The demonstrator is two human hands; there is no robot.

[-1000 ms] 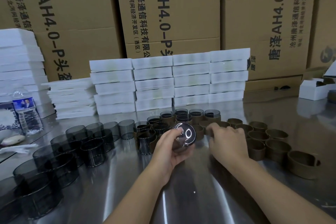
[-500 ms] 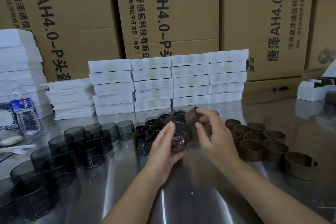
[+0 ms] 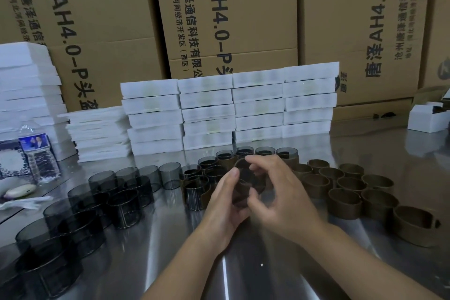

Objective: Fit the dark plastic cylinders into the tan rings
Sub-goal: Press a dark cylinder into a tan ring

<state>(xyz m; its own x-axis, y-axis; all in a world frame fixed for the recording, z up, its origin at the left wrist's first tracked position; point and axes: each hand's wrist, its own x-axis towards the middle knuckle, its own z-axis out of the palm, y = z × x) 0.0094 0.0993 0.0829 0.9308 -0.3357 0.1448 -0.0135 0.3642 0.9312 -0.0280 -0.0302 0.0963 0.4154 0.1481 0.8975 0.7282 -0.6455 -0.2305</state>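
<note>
The left box [image 3: 102, 12] carries large black print running sideways: "泽AH4.0-P头盔", its start cut off at the top. The middle box [image 3: 263, 19] shows "泽AH4.0-P", with smaller lines beside it: "沧州唐泽通信科技有限公" and "河北河间经济开发区(西区)". The right box [image 3: 341, 7] reads "唐泽AH4.0-", turned the opposite way. The bottle label [image 3: 36, 142] is blue; its print is too small to read.

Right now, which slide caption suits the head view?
Left hand and right hand hold a dark cylinder and a tan ring together above the steel table.
</note>
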